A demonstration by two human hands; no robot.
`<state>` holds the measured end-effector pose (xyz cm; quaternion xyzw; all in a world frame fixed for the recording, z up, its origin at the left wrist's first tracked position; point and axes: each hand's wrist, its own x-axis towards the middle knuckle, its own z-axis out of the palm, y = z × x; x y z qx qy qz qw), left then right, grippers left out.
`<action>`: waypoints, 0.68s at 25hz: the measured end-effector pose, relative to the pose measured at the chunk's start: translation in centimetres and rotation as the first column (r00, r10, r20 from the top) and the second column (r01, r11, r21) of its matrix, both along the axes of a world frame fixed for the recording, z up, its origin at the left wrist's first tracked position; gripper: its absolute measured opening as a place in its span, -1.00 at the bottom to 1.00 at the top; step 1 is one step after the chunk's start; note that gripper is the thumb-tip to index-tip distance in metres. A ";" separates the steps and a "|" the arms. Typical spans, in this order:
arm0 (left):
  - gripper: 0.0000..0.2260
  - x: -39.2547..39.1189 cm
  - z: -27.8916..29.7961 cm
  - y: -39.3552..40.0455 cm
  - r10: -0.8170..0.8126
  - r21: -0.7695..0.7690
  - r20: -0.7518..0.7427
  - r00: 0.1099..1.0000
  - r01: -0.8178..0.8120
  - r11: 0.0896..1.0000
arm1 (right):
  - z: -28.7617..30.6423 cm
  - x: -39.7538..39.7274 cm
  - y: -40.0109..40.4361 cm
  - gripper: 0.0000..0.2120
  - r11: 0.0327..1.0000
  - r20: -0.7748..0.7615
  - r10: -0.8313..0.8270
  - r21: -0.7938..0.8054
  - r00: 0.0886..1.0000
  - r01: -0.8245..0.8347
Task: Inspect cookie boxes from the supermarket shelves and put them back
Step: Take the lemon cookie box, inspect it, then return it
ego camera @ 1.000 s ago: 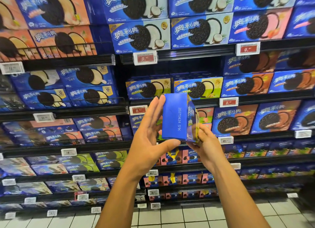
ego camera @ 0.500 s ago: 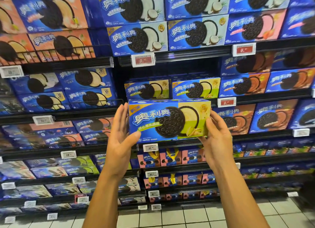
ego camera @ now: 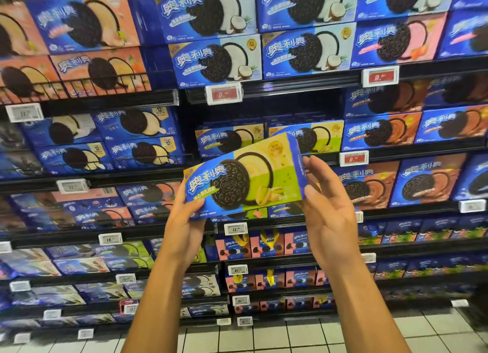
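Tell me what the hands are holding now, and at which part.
A pistachio cookie box, tilted: the left hand grips its lower left corner, and the right hand touches its right end.

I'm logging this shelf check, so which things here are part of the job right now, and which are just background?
In the job:
- green-and-yellow cookie box, tilted, front facing the camera
- left hand gripping its lower left end
- right hand at its right end
- matching boxes on the shelf behind

Background:
- coconut boxes
- chocolate boxes
- red price tag
- tiled floor
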<state>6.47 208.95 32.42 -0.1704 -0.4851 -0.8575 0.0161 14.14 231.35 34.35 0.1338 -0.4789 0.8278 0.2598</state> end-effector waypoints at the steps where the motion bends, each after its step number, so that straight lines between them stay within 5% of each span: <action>1: -0.50 -0.5 -0.3 0.2 -0.025 0.039 0.038 0.999 0.023 0.999 | 0.2 0.2 -0.5 -0.54 1.000 -0.042 -0.010 0.026 0.999 0.011; 6: -0.59 -2.8 -1.9 1.3 -0.054 0.086 0.225 0.973 0.036 0.996 | 1.2 1.0 -2.8 -0.41 0.991 -0.153 -0.008 0.131 0.988 0.028; 17: -0.52 -3.6 -3.0 1.6 -0.087 0.107 0.255 0.963 0.061 0.992 | 1.0 1.0 -3.3 -0.40 0.981 -0.126 0.033 0.192 0.992 -0.008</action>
